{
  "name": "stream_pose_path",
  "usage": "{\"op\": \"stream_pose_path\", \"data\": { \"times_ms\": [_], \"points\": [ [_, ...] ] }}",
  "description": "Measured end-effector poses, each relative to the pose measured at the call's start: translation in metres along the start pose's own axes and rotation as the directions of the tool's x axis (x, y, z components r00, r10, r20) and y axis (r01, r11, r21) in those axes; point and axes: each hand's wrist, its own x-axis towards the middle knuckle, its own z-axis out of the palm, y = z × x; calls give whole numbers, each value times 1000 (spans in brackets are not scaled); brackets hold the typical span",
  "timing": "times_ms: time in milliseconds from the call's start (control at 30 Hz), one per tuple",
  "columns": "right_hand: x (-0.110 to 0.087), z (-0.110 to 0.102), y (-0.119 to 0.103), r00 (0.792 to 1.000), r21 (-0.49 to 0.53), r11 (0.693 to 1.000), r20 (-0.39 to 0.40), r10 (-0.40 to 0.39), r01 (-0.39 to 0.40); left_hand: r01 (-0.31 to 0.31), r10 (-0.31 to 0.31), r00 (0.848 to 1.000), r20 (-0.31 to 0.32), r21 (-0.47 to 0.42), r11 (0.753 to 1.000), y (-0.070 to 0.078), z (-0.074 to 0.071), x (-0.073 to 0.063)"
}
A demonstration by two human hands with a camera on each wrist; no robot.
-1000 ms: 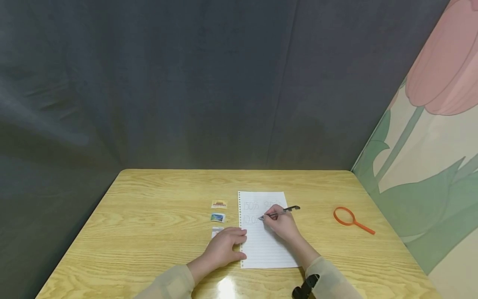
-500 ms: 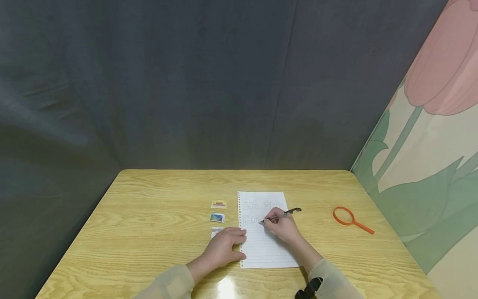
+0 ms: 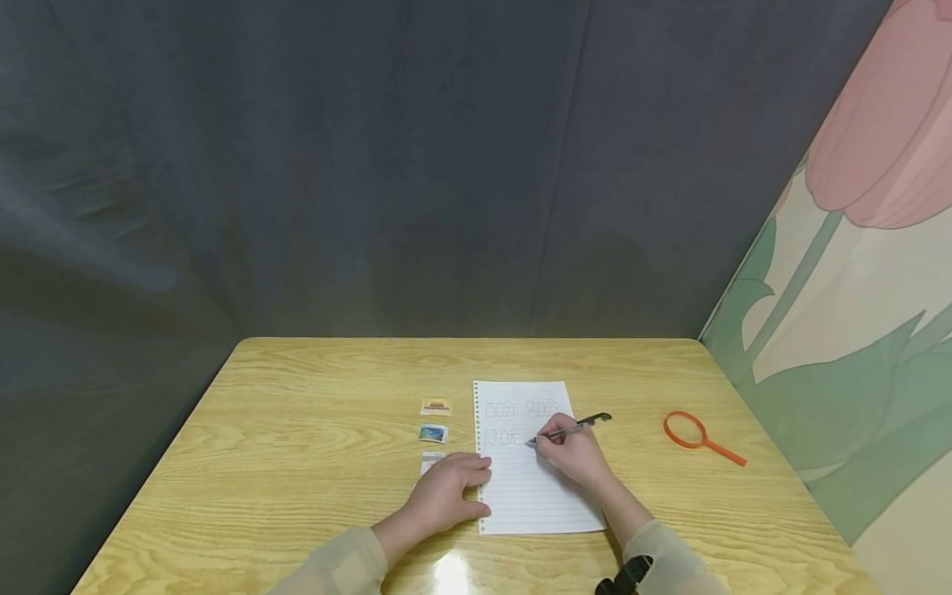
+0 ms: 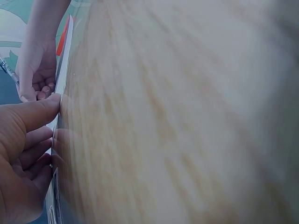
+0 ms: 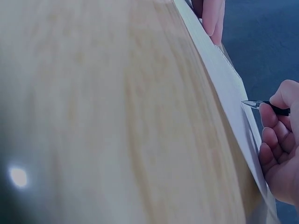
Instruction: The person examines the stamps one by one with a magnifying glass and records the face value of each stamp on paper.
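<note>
A lined white sheet of paper [image 3: 531,496] with punched holes down its left edge lies on the wooden table. Two rows of handwriting show near its top. My right hand [image 3: 576,454] pinches a black and clear pen [image 3: 568,429], whose tip is at the paper just right of the second row; the right wrist view also shows the pen tip [image 5: 252,103] at the sheet. My left hand [image 3: 446,492] rests at the sheet's left edge, fingertips and thumb on the paper, fingers relaxed. It partly covers the lowest of three small stamp-like pictures [image 3: 433,460].
Further up that column lie a blue picture [image 3: 434,433] and a yellow one [image 3: 435,406]. An orange magnifying glass [image 3: 706,440] lies to the right on the table [image 3: 260,446]. Behind hangs a dark curtain [image 3: 394,182]; a tulip-patterned wall covering [image 3: 840,314] borders the right side.
My right hand and the pen have shifted slightly right and down along the second row, where one more written character now shows. The left hand has stayed in place.
</note>
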Motion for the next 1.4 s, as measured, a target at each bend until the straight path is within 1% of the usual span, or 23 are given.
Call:
{"op": "stream_pose_path", "data": {
  "times_ms": [133,233,300,433,567,667,800,867,933,1033,1133,1233,1300,1400],
  "points": [
    [0,0,1,1000,9,1000,-27,3,-3,-1,1,1000,-1,1,1000,1,0,0],
    [1,0,3,999,49,999,-47,9,-7,7,-7,1000,4,-10,1000,1,-1,0],
    [1,-1,4,999,88,996,-44,6,-2,10,-10,1000,8,-11,1000,2,-1,0],
    [3,-4,6,1000,152,988,-10,-24,25,11,-11,1000,10,-6,1000,2,-2,-1],
    [4,-6,6,999,155,987,-4,-47,47,15,-14,1000,11,-10,1000,2,-2,-1],
    [3,-8,3,998,153,987,-19,-53,55,16,-16,1000,13,-11,1000,2,-2,-1],
    [2,-10,-1,997,109,991,-28,-72,74,11,-11,1000,9,-10,1000,2,-2,-1],
    [3,-11,-1,996,121,989,-12,-86,87,11,-10,1000,8,-12,1000,2,-2,-1],
    [3,-12,0,995,165,982,16,-98,95,10,-10,1000,6,-13,1000,2,-1,-1],
    [4,-13,3,993,289,955,65,-93,71,11,-11,1000,6,-12,1000,2,-1,-1],
    [5,-15,4,993,375,927,106,-43,0,10,-10,1000,6,-11,1000,1,0,-1],
    [5,-16,4,992,413,907,123,28,-77,10,-9,1000,8,-12,1000,1,0,-1],
    [4,-17,3,989,419,900,133,68,-118,10,-10,1000,11,-13,1000,0,0,-1],
    [3,-20,3,986,417,898,139,92,-142,10,-9,1000,16,-14,1000,0,0,-1]
  ]
}}
